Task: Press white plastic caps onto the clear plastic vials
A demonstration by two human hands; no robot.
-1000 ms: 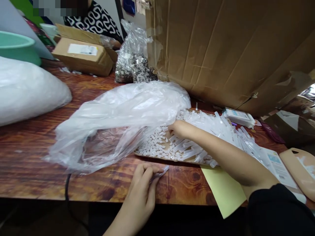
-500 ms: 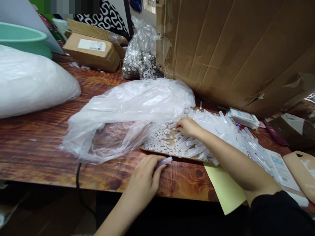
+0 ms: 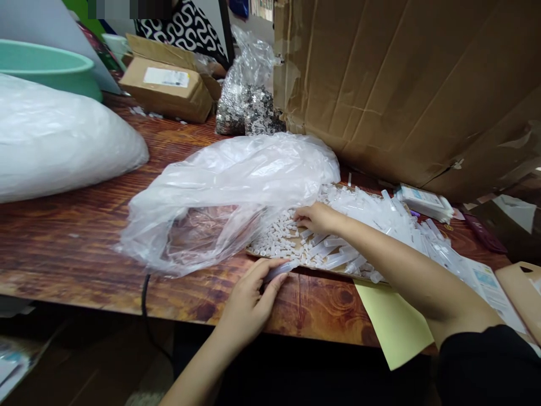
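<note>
My left hand (image 3: 251, 290) is closed around a small translucent plastic tube (image 3: 280, 271) at the front edge of a shallow cardboard tray (image 3: 313, 268). The tube's far end points right, toward the tray. Over the tray, my right hand (image 3: 316, 217) is closed with its fingertips down at the small white plastic caps (image 3: 276, 239). Whatever those fingertips pinch is too small and hidden to make out. Longer translucent tubes (image 3: 363, 217) lie in a heap under and beyond my right forearm.
A loose clear plastic bag (image 3: 228, 175) overlaps the tray's left side. Farther left lies a full white bag (image 3: 63, 141). Behind stand a small carton (image 3: 169, 90), a bag of metal pieces (image 3: 249, 101) and a large cardboard box (image 3: 393, 84). Yellow paper (image 3: 393, 321) hangs over the table edge.
My right hand has shifted slightly left over the white caps. My left hand has turned the tube and brought it a little closer to the tray. The whole view has shifted slightly.
</note>
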